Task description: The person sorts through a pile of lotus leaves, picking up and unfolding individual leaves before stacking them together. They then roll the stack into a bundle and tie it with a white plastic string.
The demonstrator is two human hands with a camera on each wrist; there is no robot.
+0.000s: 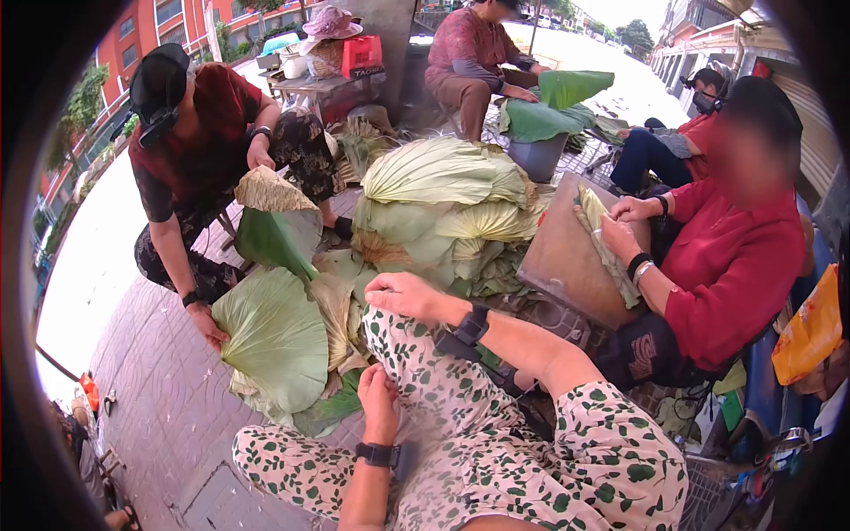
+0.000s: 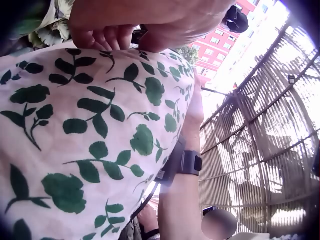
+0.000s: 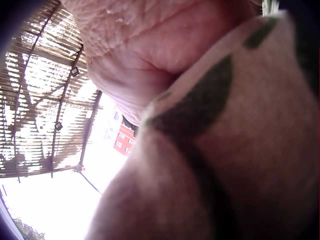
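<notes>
My left hand (image 1: pixel 379 403) rests loosely curled against my leaf-print trousers (image 1: pixel 443 425), holding nothing. In the left wrist view its fingers (image 2: pixel 107 37) bend down onto the cloth. On my raised knee lies my right hand (image 1: pixel 405 296), relaxed; the right wrist view shows its palm (image 3: pixel 145 50) close over the fabric. Just beyond my knees are large dried lotus leaves: a broad pale leaf (image 1: pixel 274 327) and a tall pile (image 1: pixel 443 212). A person on the left (image 1: pixel 195 168) has a hand at that pale leaf's edge.
On the right, a person in red (image 1: pixel 735 257) handles a folded leaf (image 1: pixel 602 239) over a board (image 1: pixel 567 257). Another person (image 1: pixel 469 53) sits behind the pile with green leaves (image 1: pixel 567 102). A table (image 1: pixel 323 84) with bags stands at the back. Paving (image 1: pixel 142 372) lies left.
</notes>
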